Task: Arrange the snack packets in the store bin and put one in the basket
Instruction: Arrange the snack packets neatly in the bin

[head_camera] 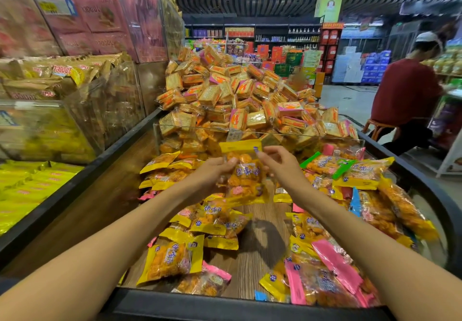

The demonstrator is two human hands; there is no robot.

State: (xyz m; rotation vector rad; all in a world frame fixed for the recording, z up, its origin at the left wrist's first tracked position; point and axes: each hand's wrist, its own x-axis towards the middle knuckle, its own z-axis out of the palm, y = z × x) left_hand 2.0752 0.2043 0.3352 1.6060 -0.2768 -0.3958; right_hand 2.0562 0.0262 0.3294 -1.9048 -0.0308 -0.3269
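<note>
Both hands' grip pinching upright yellow-topped clear packet [243, 170], orange snacks inside.

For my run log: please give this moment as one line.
left hand: holds packet | right hand: holds packet | packet: lifted over bin | basket: unseen
</note>
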